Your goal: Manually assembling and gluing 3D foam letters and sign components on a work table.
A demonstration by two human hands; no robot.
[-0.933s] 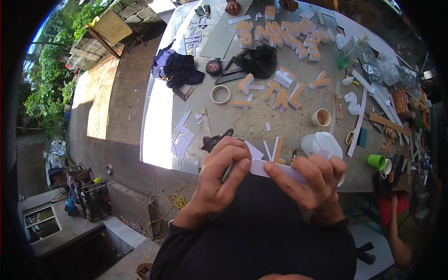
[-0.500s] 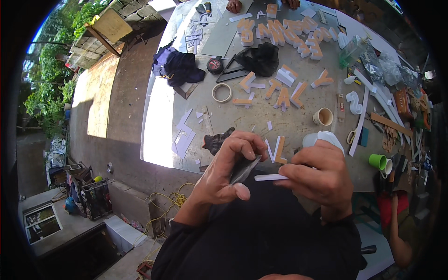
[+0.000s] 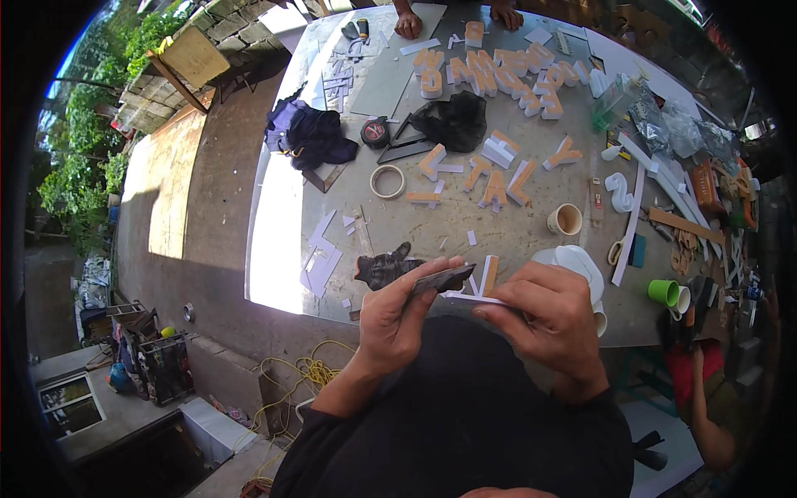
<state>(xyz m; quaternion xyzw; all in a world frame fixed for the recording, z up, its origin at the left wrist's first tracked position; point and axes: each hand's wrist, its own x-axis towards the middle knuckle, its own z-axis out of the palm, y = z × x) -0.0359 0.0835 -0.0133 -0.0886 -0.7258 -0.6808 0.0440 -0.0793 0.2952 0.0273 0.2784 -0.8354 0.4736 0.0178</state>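
Observation:
My left hand [image 3: 390, 325] is closed on a folded dark grey sheet that looks like sandpaper [image 3: 444, 280], pinched between thumb and fingers. In my right hand [image 3: 550, 314] a slim white strip [image 3: 473, 299] is pinched between thumb and forefinger. The strip's left end lies right by the sheet's lower edge; whether they touch I cannot tell. Just beyond the strip lies a letter piece [image 3: 491, 272] with an orange face and white sides. A dark work glove [image 3: 384, 267] rests beyond my left hand, and a white plastic container [image 3: 581, 267] stands past my right.
Several orange-and-white letters [image 3: 486, 70] crowd the table's far side. Nearer are a tape roll [image 3: 388, 182], tape measure [image 3: 375, 132], black cloth [image 3: 455, 120], and paper cup [image 3: 564, 220]. Another person's hands [image 3: 408, 25] rest at the far edge; someone's arm [image 3: 707, 407] shows at right.
My left hand has turned, so the grey sheet now lies flatter above the strip. My right hand has shifted slightly left and up, bringing the strip under the sheet.

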